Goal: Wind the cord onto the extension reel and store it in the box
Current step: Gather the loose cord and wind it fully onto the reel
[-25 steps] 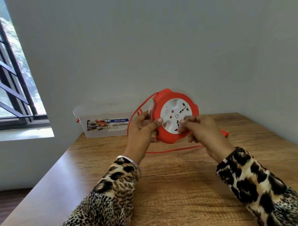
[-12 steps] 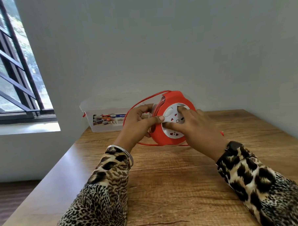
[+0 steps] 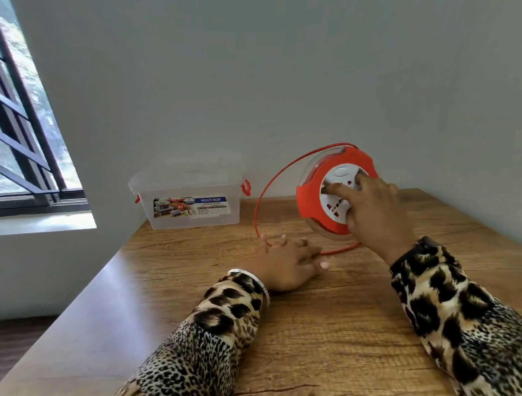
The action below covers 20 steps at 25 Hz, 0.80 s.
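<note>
The red extension reel (image 3: 310, 198) with a white socket face stands tilted on edge on the wooden table (image 3: 319, 330). My right hand (image 3: 371, 208) grips it, fingers pressed on the white face. A loose red cord (image 3: 271, 182) arcs from the reel's top down to the left. My left hand (image 3: 289, 262) rests low on the table, closed around that cord. A further stretch of cord runs along the table under the reel. The clear plastic box (image 3: 191, 198) with red latches and its lid on stands at the table's back left, against the wall.
A grey wall runs behind the table and along its right side. A barred window (image 3: 14, 133) with a sill is at the left. The table's left edge drops to a dark floor.
My left hand has let go of the reel and dropped to the table, pulling a loop of cord out to the left. The reel has shifted right in my right hand.
</note>
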Each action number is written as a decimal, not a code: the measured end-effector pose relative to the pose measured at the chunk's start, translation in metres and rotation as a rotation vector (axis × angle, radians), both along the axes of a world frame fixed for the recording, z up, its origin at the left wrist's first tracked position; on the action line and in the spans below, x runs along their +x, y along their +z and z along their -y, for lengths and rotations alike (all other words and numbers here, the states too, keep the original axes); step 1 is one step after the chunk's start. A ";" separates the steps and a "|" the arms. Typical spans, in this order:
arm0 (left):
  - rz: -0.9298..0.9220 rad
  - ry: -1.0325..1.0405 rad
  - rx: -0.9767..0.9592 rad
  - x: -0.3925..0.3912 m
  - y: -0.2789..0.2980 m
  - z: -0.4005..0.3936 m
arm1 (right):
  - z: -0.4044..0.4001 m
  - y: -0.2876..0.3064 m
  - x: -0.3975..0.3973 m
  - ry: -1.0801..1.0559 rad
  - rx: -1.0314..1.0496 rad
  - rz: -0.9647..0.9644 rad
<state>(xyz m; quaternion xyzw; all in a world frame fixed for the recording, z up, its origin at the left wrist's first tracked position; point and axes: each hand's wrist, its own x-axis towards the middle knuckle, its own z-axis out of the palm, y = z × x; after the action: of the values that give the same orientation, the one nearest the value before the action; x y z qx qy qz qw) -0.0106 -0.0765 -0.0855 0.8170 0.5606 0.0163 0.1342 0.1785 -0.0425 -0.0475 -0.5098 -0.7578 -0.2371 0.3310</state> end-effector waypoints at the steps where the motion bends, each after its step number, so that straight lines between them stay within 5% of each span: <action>1: -0.020 0.018 0.012 -0.002 0.003 -0.002 | -0.001 -0.001 -0.001 0.005 -0.017 0.005; 12: 0.040 0.836 0.405 -0.115 0.032 0.001 | 0.015 -0.005 -0.025 0.150 -0.039 0.082; 16: 0.182 0.854 0.427 -0.121 0.034 0.003 | 0.017 -0.011 -0.030 0.156 -0.061 0.153; 20: 0.286 0.629 0.502 -0.073 0.044 0.010 | 0.015 -0.013 -0.032 0.127 -0.060 0.172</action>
<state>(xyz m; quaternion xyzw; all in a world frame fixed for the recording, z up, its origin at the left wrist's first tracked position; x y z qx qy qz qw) -0.0832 -0.0869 -0.0412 0.6033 0.7367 0.3054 -0.0041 0.1469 -0.0578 -0.0600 -0.4483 -0.8209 -0.2358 0.2637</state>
